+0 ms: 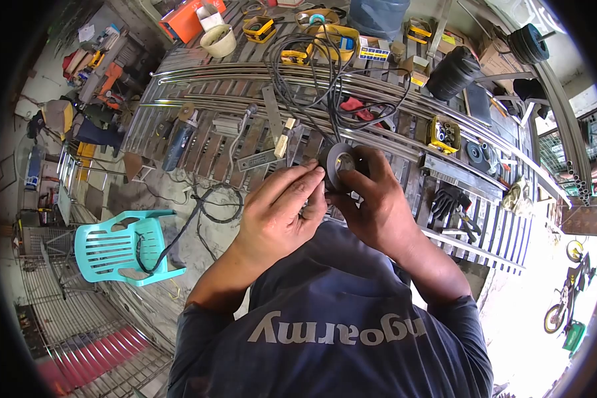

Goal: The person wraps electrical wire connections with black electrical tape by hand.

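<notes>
A roll of dark tape (331, 159) is held up in front of my chest, above the edge of the slatted metal workbench (205, 156). My right hand (371, 196) grips its right side, with fingers and thumb around the rim and at the hole. On the roll's left side, the fingertips of my left hand (285, 205) are pinched together at its edge; what lies between them is too small to make out. Black cables (335, 99) run over the bench just behind the roll.
Long metal rods (232, 74) cross the bench. Yellow containers (444, 134), an angle grinder (179, 142), black gloves (450, 201) and a metal channel (461, 178) lie about. A turquoise chair (123, 249) stands at the left, a black cable on it. A bike (567, 292) is at the far right.
</notes>
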Action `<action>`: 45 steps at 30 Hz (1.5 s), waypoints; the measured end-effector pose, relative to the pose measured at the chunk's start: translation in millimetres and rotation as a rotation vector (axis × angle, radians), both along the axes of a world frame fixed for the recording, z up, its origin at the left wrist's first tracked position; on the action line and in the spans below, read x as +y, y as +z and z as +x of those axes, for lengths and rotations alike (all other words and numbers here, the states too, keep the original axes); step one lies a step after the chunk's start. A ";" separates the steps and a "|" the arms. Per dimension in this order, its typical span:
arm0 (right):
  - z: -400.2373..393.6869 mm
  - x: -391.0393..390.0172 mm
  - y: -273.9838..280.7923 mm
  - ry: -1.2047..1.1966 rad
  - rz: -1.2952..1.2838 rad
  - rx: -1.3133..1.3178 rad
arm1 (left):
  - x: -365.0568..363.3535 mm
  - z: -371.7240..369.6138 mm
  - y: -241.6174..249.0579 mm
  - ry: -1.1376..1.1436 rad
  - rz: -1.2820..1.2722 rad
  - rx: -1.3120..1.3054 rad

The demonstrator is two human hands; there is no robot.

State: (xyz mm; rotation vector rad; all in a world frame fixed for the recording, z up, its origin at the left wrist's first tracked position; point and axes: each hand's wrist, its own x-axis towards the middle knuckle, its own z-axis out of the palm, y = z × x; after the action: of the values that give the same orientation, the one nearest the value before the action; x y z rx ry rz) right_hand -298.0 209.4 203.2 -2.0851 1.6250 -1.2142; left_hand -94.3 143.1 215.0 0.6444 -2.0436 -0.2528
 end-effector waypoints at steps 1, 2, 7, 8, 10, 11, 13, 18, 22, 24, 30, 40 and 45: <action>0.5 -0.1 -0.5 -0.005 -0.001 0.000 | 0.8 0.2 0.6 -0.002 0.003 -0.008; 1.3 -0.7 -1.4 -0.010 -0.002 0.000 | 1.5 0.5 1.6 -0.003 0.005 -0.016; 0.5 -2.1 1.6 0.001 0.038 0.022 | 0.4 1.5 4.8 -0.009 0.019 -0.044; 0.8 -2.7 2.3 -0.005 0.031 0.039 | -0.3 1.2 3.7 -0.009 0.025 -0.037; 2.2 -2.8 3.6 -0.015 0.024 0.059 | -1.4 1.4 1.8 -0.009 0.043 -0.017; 3.0 -3.0 4.5 -0.018 0.023 0.063 | -2.2 1.4 1.1 -0.009 0.056 -0.004; 3.7 -3.4 5.5 -0.019 0.025 0.070 | -2.9 1.8 -0.1 -0.003 0.063 0.011; 4.0 -6.2 4.8 -0.007 -0.005 0.093 | -3.4 0.7 -5.0 0.038 -0.007 0.023; 5.3 -4.4 3.5 -0.008 0.016 0.088 | -2.5 0.4 -6.7 0.046 -0.015 0.036; 6.4 -4.0 3.4 -0.021 0.019 0.078 | 0.4 0.5 -2.9 0.044 0.003 0.034; 8.1 -5.5 0.2 -0.028 -0.004 0.110 | 4.4 1.4 -2.7 0.066 0.003 0.006; 7.9 -3.4 1.6 -0.038 -0.088 0.214 | 2.9 0.0 -2.3 0.120 -0.034 -0.079; 7.4 -1.1 1.7 -0.021 -0.070 0.149 | 1.8 0.6 -0.8 0.124 -0.025 -0.117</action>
State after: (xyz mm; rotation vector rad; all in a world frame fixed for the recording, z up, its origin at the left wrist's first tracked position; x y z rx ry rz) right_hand -290.6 208.4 205.0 -2.2561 1.6933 -1.1631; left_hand -93.7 145.0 214.2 0.7832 -2.1052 -0.1192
